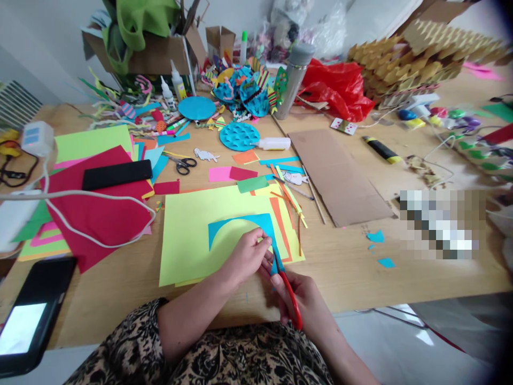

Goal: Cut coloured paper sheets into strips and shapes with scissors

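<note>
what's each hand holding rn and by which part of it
The right hand holds the red-handled scissors by the handles. The left hand holds the cut blue paper by its edge, close to the blades.

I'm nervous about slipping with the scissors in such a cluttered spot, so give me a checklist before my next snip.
1. Right hand grips the red-handled scissors: ok.
2. Left hand holds the blue paper: ok.
3. Left hand's fingers well away from the blades: not ok; they look very close.
4. Yellow-green sheet out of the blades' path: cannot tell; the hands hide part of the area.
5. White cable away from both hands: ok, it loops off to the left.
6. Black scissors out of the way: ok, beyond the sheet.
</note>
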### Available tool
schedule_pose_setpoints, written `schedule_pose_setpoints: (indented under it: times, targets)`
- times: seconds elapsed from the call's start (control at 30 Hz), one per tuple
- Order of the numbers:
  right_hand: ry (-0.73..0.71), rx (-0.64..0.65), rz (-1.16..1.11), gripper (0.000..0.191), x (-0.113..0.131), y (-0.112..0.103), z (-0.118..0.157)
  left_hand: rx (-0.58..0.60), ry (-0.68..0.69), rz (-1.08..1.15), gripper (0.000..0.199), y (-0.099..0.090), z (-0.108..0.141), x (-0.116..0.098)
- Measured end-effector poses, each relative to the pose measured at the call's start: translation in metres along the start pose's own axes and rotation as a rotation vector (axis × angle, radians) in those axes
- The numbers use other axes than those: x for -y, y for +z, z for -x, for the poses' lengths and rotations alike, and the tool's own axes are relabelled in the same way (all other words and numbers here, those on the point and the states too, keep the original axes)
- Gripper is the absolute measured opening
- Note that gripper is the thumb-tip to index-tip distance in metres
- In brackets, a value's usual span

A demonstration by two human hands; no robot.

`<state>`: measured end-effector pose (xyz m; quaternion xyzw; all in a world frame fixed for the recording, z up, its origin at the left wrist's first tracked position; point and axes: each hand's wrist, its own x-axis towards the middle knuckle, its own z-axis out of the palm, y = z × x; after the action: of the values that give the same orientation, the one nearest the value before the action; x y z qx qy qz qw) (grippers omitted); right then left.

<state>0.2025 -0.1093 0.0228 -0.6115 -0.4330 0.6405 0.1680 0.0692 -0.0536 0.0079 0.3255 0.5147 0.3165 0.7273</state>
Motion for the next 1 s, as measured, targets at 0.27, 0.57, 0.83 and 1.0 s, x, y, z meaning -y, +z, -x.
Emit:
schedule_pose_setpoints:
  times: [0.27,0.57,0.83,1.0]
  targets:
    - [0.009,-0.008,-0.036,0.051,0.001,0.002,0.0,0.004,-0.019,0.021,0.017,0.0,0.001,-0.002]
    - [0.01,-0.011,-0.035,0.049,-0.001,0.002,0.002,0.003,-0.046,0.027,0.017,-0.001,0.0,-0.003]
    - [0.001,-0.022,-0.054,0.049,0.001,0.001,0.001,0.023,0.005,0.046,0.019,0.001,-0.001,0.006]
    - [0.003,-0.02,-0.069,0.051,0.005,0.003,0.001,0.023,-0.006,0.042,0.018,0.001,0.0,0.005]
